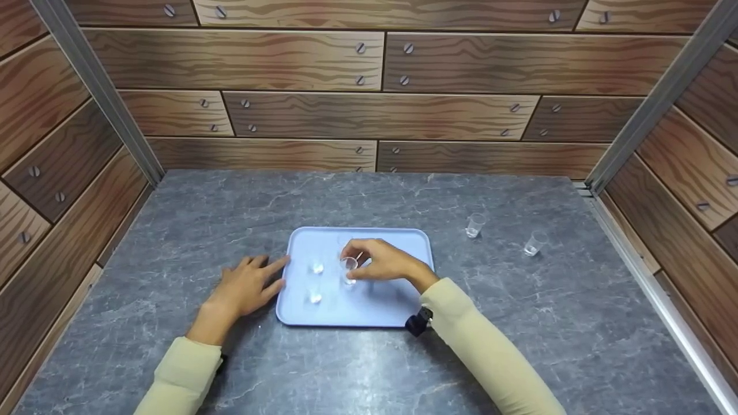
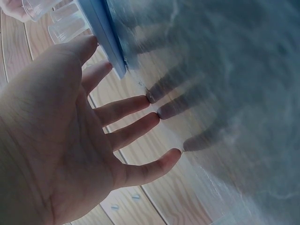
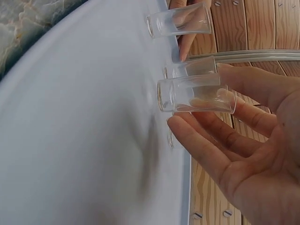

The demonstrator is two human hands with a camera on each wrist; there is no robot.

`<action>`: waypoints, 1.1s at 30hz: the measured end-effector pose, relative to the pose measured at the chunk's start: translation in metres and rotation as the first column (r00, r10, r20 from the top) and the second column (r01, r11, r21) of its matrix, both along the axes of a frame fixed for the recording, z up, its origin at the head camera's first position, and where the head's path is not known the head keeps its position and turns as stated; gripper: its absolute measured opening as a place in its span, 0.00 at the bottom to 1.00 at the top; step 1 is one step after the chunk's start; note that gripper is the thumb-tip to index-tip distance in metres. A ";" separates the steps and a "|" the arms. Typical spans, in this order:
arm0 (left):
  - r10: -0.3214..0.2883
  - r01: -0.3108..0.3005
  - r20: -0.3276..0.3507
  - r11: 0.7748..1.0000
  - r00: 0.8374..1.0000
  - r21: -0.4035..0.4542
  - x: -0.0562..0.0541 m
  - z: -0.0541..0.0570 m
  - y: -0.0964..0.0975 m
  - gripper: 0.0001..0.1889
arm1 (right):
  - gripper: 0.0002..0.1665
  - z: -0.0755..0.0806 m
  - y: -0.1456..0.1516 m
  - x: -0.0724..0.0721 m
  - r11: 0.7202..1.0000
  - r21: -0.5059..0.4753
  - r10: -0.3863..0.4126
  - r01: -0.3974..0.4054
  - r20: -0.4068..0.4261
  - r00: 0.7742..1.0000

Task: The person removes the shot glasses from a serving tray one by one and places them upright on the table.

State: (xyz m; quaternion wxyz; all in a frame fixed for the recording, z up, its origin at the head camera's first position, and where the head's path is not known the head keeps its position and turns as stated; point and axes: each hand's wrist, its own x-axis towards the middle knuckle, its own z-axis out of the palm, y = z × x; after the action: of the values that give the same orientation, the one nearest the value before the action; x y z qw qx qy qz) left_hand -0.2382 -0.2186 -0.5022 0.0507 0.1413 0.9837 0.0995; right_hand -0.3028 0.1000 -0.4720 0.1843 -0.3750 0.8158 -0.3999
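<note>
A light blue tray (image 1: 375, 314) lies on the table. Over it my right hand (image 1: 380, 260) holds a small clear shot glass (image 3: 194, 93) between thumb and fingers, near the rim. The glass is upright; whether its base touches the tray I cannot tell. Two more shot glasses stand on the tray's left part, a rear one (image 1: 317, 268) and a front one (image 1: 315, 297). Another glass (image 3: 180, 21) shows beside the held one in the right wrist view. My left hand (image 1: 239, 291) has spread fingers, with thumb and index finger at the tray's left edge.
Right of the tray, two clear shot glasses stand on the grey marbled table (image 1: 369, 374), one nearer (image 1: 475, 225) and one farther right (image 1: 535, 243). Wood-patterned walls (image 1: 380, 115) close in the back and both sides. A metal rail (image 1: 663, 311) runs along the right edge.
</note>
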 end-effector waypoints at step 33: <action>-0.004 0.004 -0.009 1.000 1.000 -0.001 0.001 0.001 0.001 0.28 | 0.21 0.008 0.037 0.000 0.998 -0.034 -0.049 0.050 0.009 0.999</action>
State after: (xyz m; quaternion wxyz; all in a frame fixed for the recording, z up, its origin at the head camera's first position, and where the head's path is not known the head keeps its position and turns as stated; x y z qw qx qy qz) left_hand -0.2370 -0.2180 -0.5016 0.0468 0.1437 0.9836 0.0980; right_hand -0.3024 0.1373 -0.4638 0.1712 -0.3562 0.8171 -0.4197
